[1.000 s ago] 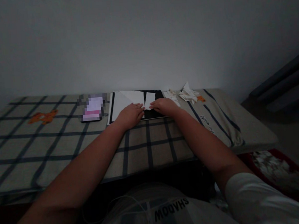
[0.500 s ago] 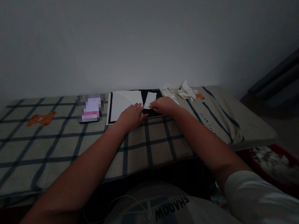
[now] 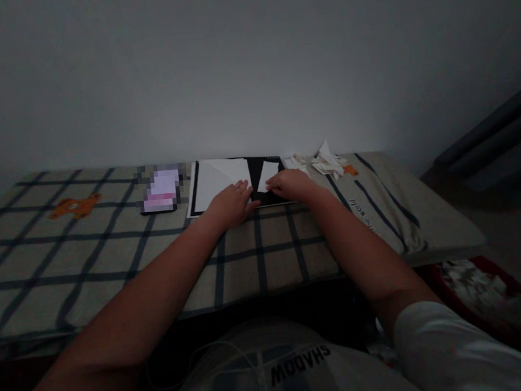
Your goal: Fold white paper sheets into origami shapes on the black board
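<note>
A black mat (image 3: pixel 253 167) with a white border lies against the wall. On its left part rests a large white sheet of paper (image 3: pixel 209 185) with a diagonal line, perhaps a fold, across its top. My left hand (image 3: pixel 234 204) lies flat on this sheet's right lower part, fingers stretched out and thumb apart. A small white piece of paper (image 3: pixel 268 174) is on the mat's right side, with a dark gap between it and the large sheet. My right hand (image 3: pixel 293 185) pinches its lower right edge; the fingertips are partly hidden.
A phone (image 3: pixel 162 189), partly pixelated, lies left of the mat. Crumpled or folded white papers (image 3: pixel 328 162) sit to its right. The checked cloth (image 3: pixel 243 258) covers the table. Below on the right is a red container (image 3: pixel 432 278) with paper scraps (image 3: pixel 473 286).
The small piece of paper has shifted slightly right with my right hand, widening the gap to the large sheet. My left hand stays on the large sheet. The view has shifted a little.
</note>
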The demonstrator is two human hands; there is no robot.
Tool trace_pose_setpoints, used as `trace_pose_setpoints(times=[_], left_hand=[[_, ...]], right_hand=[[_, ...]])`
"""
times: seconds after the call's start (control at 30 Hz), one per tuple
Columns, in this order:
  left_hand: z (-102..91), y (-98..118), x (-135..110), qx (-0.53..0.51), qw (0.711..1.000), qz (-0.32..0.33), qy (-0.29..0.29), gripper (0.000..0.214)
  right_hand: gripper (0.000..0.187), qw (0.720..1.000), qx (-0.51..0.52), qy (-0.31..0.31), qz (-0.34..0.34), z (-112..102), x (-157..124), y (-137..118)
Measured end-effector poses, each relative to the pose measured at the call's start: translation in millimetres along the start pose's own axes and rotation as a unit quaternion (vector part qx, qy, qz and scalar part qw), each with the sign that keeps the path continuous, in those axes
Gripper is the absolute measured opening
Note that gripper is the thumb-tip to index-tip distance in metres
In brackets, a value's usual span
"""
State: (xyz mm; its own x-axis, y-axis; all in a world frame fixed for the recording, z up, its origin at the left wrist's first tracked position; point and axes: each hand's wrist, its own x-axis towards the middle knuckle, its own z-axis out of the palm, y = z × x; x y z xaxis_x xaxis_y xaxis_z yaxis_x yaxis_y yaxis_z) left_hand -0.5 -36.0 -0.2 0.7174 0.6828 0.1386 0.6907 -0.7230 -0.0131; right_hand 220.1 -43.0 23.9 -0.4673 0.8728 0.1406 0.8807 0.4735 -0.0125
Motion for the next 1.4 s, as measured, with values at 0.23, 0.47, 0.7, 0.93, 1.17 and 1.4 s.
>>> trace_pose_setpoints(times=[0.23, 0.47, 0.7, 0.93, 1.17, 1.4], left_hand=[[4.8, -13, 1, -0.089, 0.994, -0.005, 0.070, 0.052], [-6.5, -17, 0, -0.249, 0.937, -0.038, 0.243, 0.053], [-10.5, -21, 0, -0.511, 0.830, -0.124, 0.185, 0.049], [-16.6, -22, -3, -0.639, 0.747, -0.112, 0.143, 0.058], [-13.7, -20, -2, -0.645, 0.745, -0.099, 0.140, 0.073], [-20.3, -22, -4, -0.704, 0.693, -0.076, 0.132, 0.070]], right_hand=[[0.030, 0.962, 0.189, 0.194, 0.037, 4, 3, 11], [0.033, 0.755, 0.500, 0.395, 0.156, 5, 11, 12], [0.040, 0.676, 0.594, 0.381, 0.214, 7, 19, 4], [0.023, 0.651, 0.628, 0.341, 0.257, 9, 22, 0], [0.017, 0.650, 0.664, 0.268, 0.254, 14, 25, -7], [0.009, 0.629, 0.690, 0.246, 0.261, 14, 26, -12]])
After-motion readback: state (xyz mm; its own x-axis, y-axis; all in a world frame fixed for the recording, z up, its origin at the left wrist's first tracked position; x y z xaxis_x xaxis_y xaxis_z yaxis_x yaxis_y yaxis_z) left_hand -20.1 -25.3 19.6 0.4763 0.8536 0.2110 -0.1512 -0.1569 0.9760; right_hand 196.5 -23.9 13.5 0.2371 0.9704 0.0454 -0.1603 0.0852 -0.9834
